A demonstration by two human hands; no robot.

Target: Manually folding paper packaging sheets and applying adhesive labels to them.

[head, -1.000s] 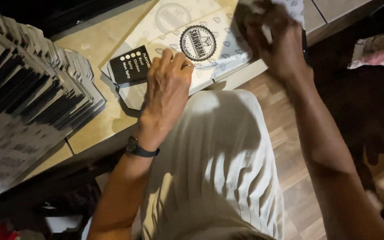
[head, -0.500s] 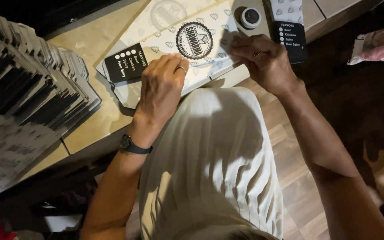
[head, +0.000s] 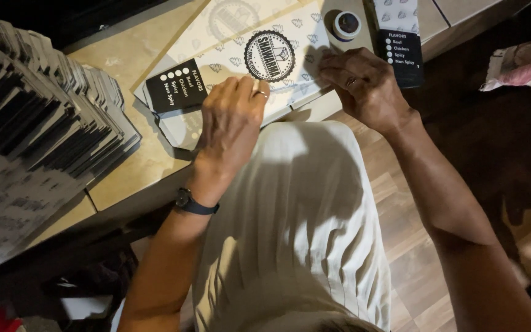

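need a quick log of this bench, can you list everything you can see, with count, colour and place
flat box: one, white with a round black badge and a black panel, lying on the counter under both hands
counter: one, tan, across the top of the view
stacked flat boxes: count unclear, black and white, piled at the left on the counter
tape roll: one, pale with a dark centre, top centre on the counter
paper sleeve: one, white above and black below, right of the roll
floor: brown wood planks, lower right
pink cloth: one, far right edge
wristwatch: one, dark, left wrist
left hand: palm down on the box
right hand: fingertips on the box's right edge
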